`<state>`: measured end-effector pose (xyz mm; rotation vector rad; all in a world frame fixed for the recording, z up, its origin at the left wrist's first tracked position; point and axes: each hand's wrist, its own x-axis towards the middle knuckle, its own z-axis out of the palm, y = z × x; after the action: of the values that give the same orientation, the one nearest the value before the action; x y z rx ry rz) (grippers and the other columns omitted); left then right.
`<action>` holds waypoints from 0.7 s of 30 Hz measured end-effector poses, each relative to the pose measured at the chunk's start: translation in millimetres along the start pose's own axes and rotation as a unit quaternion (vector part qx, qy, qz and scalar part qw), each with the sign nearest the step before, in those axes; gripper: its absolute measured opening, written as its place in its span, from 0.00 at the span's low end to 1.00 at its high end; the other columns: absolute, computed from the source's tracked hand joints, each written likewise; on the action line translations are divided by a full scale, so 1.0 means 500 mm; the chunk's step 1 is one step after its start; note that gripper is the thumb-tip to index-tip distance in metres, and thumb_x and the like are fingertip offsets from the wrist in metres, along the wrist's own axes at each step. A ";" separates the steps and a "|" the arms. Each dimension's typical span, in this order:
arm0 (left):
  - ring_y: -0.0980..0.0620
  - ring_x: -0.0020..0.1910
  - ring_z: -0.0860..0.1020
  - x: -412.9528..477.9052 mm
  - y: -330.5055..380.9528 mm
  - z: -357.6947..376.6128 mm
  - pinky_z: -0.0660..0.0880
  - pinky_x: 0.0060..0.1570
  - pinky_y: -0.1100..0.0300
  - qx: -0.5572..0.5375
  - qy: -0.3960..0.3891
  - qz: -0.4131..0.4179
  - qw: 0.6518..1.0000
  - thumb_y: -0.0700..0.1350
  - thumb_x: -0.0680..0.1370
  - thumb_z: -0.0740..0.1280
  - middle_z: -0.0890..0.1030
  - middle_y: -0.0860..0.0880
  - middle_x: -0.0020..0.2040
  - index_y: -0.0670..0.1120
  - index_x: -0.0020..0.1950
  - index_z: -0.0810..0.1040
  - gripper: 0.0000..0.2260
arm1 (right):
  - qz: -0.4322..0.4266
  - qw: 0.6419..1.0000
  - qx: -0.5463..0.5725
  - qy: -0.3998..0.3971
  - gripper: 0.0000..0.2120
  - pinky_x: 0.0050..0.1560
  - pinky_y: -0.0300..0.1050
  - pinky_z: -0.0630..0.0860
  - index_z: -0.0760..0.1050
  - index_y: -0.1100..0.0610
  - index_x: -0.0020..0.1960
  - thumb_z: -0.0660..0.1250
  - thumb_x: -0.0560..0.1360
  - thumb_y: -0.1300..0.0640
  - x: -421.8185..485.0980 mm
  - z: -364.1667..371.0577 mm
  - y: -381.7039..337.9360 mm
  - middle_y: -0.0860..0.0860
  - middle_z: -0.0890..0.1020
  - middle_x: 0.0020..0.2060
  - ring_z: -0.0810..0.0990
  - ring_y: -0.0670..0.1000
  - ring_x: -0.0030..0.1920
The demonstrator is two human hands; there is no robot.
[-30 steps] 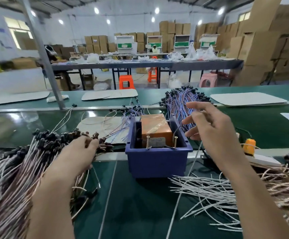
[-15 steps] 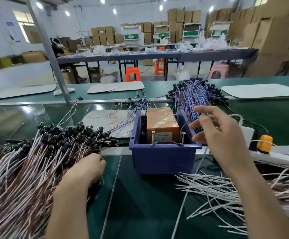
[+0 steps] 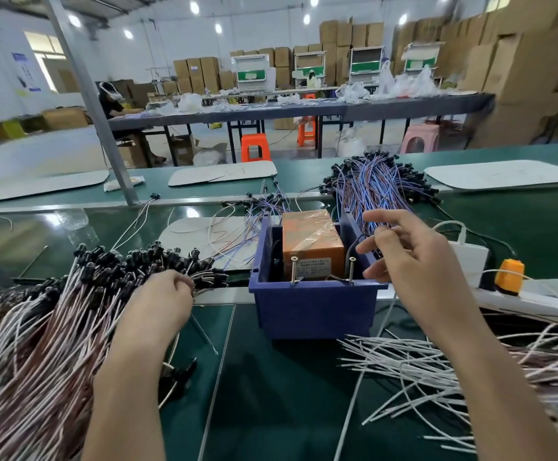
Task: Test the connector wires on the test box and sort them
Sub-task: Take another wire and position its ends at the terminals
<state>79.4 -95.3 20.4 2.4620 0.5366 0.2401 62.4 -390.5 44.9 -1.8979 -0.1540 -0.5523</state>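
L hand [image 3: 157,307] curled, R hand [image 3: 407,257] raised, fingers [image 3: 390,218] spread

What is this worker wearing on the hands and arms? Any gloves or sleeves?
Nothing that shows. The left hand and right hand are bare, without gloves, rings or a watch. Both forearms are uncovered as far as the picture reaches; no sleeve appears.

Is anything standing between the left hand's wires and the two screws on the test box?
Nothing visible does. The screws stand above the bin's front rim, and only bench surface lies between it and the left hand gripping wires. The right hand hovers at the bin's right wall, beyond both screws.
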 end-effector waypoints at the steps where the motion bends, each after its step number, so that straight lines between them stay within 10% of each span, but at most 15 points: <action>1: 0.44 0.43 0.77 -0.001 0.000 -0.009 0.74 0.43 0.52 0.009 0.036 0.004 0.999 0.42 0.82 0.57 0.82 0.47 0.46 0.51 0.55 0.80 0.12 | 0.001 1.000 -0.001 -0.001 0.11 0.42 0.48 0.83 0.77 0.43 0.57 0.59 0.84 0.56 -0.001 0.001 0.000 0.42 0.85 0.41 0.84 0.48 0.33; 7: 0.36 0.70 0.63 -0.015 -0.016 -0.023 0.60 0.68 0.41 0.154 0.110 -0.097 0.977 0.47 0.84 0.56 0.67 0.36 0.71 0.44 0.68 0.71 0.15 | -0.006 1.000 -0.012 -0.021 0.11 0.45 0.54 0.83 0.77 0.41 0.56 0.60 0.83 0.55 -0.006 0.021 -0.005 0.42 0.85 0.41 0.84 0.48 0.32; 21: 0.34 0.69 0.66 -0.023 -0.020 -0.022 0.62 0.67 0.40 0.095 0.150 -0.123 0.976 0.39 0.81 0.61 0.70 0.33 0.69 0.40 0.70 0.70 0.17 | -0.021 1.000 0.011 -0.005 0.11 0.42 0.47 0.82 0.78 0.43 0.58 0.60 0.83 0.56 -0.006 0.022 -0.009 0.40 0.84 0.43 0.84 0.48 0.33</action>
<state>62.5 -87.4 22.8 2.5224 1.0285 0.4817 61.3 -378.4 44.1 -1.8799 -0.2056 -0.5663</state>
